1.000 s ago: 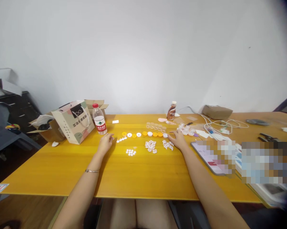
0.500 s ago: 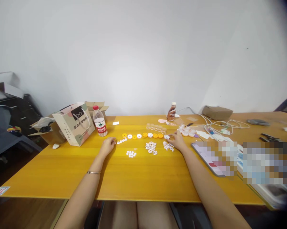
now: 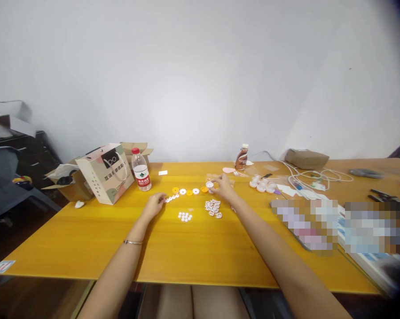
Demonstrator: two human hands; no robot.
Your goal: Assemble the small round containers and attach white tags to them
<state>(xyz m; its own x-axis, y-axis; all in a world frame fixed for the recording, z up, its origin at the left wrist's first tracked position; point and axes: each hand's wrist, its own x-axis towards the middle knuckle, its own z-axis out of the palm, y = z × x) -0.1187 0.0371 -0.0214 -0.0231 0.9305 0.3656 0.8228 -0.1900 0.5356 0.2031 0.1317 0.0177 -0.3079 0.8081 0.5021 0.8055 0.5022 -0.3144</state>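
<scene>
My left hand (image 3: 154, 206) rests at the left end of a short slanting row of small white pieces (image 3: 172, 197). Its fingers are drawn together, and whatever is between them is too small to make out. My right hand (image 3: 224, 188) reaches over the right part of a row of yellow and white round discs, pinching a white round disc (image 3: 209, 184) by its edge. Left of it lie a yellow disc (image 3: 204, 190) and a white disc (image 3: 195, 191). My right hand and forearm hide the row's right end and most of the clear round cups behind.
Small white dots (image 3: 185, 216) and a pile of white cut-out pieces (image 3: 213, 208) lie nearer me. A water bottle (image 3: 142, 173) and paper bag (image 3: 103, 175) stand left, a brown bottle (image 3: 241, 158) at the back. Clear containers (image 3: 262, 184), cables and a phone (image 3: 289, 221) lie right.
My right hand has moved left from the row's right end and now grips a white disc. My left hand has shifted right, close to the small white pieces.
</scene>
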